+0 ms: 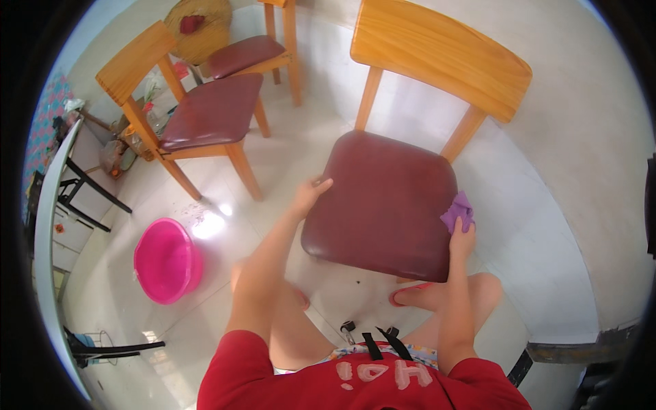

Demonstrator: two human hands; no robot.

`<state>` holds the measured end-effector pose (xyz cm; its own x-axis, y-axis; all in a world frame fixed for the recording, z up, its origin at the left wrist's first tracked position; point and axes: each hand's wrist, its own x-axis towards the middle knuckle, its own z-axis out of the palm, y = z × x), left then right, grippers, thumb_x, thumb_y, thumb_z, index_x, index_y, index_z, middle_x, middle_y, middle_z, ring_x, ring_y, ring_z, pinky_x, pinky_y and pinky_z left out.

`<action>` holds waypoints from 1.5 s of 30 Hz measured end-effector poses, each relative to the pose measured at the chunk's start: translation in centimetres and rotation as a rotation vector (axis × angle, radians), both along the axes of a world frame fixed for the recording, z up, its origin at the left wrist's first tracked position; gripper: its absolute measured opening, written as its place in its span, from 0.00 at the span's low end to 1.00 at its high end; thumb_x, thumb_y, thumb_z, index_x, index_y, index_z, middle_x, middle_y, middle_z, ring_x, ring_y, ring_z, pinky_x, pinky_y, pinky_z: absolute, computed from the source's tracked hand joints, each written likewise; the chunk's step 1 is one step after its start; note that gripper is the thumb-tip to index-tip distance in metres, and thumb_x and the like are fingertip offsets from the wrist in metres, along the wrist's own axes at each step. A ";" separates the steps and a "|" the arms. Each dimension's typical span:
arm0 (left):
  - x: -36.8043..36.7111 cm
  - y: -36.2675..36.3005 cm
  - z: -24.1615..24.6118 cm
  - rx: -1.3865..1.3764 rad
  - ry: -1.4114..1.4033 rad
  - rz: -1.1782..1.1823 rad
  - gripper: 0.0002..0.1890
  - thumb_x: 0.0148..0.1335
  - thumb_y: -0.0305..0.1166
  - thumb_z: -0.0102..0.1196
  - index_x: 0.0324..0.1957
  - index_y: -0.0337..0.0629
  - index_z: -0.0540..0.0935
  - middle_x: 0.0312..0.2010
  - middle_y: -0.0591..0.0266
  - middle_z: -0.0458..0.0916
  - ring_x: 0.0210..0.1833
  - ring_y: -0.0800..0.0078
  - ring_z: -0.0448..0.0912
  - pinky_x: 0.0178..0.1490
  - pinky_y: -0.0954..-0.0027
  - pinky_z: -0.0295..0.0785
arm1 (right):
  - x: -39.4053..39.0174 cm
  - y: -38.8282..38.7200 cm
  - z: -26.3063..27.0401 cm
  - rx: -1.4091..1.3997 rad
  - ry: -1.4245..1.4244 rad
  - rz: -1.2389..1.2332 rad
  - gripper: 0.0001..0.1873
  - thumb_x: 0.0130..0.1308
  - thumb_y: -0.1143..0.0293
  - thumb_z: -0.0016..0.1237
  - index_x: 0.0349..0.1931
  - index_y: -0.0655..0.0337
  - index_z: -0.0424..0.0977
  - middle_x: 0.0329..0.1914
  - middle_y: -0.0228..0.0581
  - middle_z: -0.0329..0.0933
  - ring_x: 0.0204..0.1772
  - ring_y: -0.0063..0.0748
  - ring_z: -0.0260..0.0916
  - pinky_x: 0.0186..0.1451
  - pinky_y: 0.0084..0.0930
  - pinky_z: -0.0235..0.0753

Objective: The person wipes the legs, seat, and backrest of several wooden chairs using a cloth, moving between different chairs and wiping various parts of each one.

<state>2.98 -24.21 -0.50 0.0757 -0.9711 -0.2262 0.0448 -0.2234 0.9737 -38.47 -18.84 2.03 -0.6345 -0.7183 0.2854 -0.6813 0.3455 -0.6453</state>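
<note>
Directly before me stands a wooden chair (441, 59) with a dark red padded seat (384, 205). My left hand (310, 195) grips the seat's left edge, thumb on top and the other fingers hidden below the rim. At the seat's right edge, my right hand (463, 238) holds a crumpled purple cloth (459, 211) against the side of the padding. A pink plastic basin (166, 261) sits on the tiled floor to my left; no water can be made out in it.
Two similar chairs, one nearer (215, 110) and one farther (248, 54), stand at the upper left. Bagged goods (115, 156) lie beyond them by the wall. A table edge (46, 205) runs along the far left, with black metal legs (97, 184). The white tiled wall (517, 205) is close on the right.
</note>
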 end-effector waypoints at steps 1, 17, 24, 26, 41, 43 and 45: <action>-0.9 -0.6 0.4 -0.004 0.015 -0.015 0.32 0.58 0.46 0.60 0.57 0.30 0.72 0.50 0.47 0.78 0.52 0.66 0.77 0.54 0.66 0.72 | 0.2 1.2 0.1 -0.004 0.015 -0.015 0.28 0.62 0.49 0.48 0.47 0.70 0.73 0.45 0.61 0.75 0.50 0.60 0.71 0.52 0.44 0.69; -0.8 2.9 7.7 0.312 -0.694 -0.620 0.49 0.54 0.50 0.61 0.69 0.36 0.50 0.58 0.40 0.71 0.54 0.51 0.76 0.43 0.62 0.78 | 9.0 11.2 0.4 -0.177 0.478 0.537 0.23 0.40 0.69 0.58 0.41 0.63 0.73 0.57 0.62 0.64 0.58 0.64 0.62 0.59 0.54 0.62; 0.9 -0.9 6.5 -0.022 -0.804 -0.202 0.46 0.42 0.49 0.71 0.63 0.42 0.67 0.40 0.51 0.82 0.41 0.61 0.81 0.47 0.64 0.74 | 13.5 8.4 0.4 -0.138 0.476 0.427 0.21 0.45 0.61 0.59 0.41 0.58 0.74 0.59 0.60 0.62 0.61 0.61 0.60 0.62 0.59 0.61; 0.5 -2.0 7.5 0.022 -0.891 -0.035 0.44 0.38 0.53 0.72 0.57 0.40 0.75 0.33 0.56 0.83 0.40 0.63 0.82 0.46 0.63 0.74 | 15.0 7.1 0.6 -0.107 0.472 0.409 0.21 0.48 0.61 0.59 0.43 0.58 0.74 0.60 0.59 0.60 0.64 0.59 0.57 0.65 0.59 0.57; -3.9 -2.7 -1.2 -0.282 -0.392 0.359 0.48 0.61 0.41 0.57 0.68 0.22 0.40 0.70 0.33 0.44 0.74 0.48 0.44 0.74 0.60 0.40 | 17.9 0.3 2.0 0.001 0.478 0.198 0.22 0.55 0.58 0.56 0.48 0.56 0.73 0.58 0.55 0.62 0.64 0.53 0.58 0.68 0.59 0.51; -3.7 -2.9 -0.5 -0.291 -0.371 0.309 0.49 0.60 0.41 0.57 0.67 0.21 0.39 0.70 0.32 0.42 0.74 0.48 0.43 0.74 0.60 0.39 | 17.4 0.2 2.1 -0.019 0.476 0.197 0.22 0.55 0.58 0.56 0.49 0.57 0.73 0.57 0.55 0.63 0.62 0.53 0.59 0.66 0.59 0.53; -3.2 -3.3 -0.5 -0.312 -0.443 0.337 0.46 0.61 0.39 0.56 0.68 0.25 0.41 0.67 0.37 0.51 0.71 0.51 0.54 0.71 0.62 0.48 | 16.2 0.2 2.3 -0.047 0.354 0.250 0.22 0.56 0.58 0.55 0.49 0.57 0.72 0.53 0.54 0.65 0.57 0.53 0.61 0.61 0.57 0.58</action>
<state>-0.22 -27.53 -1.02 0.4101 -0.8928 0.1863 -0.3590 0.0298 0.9328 -22.32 -18.65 4.29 -0.2998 -0.8185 0.4900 -0.9223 0.1174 -0.3682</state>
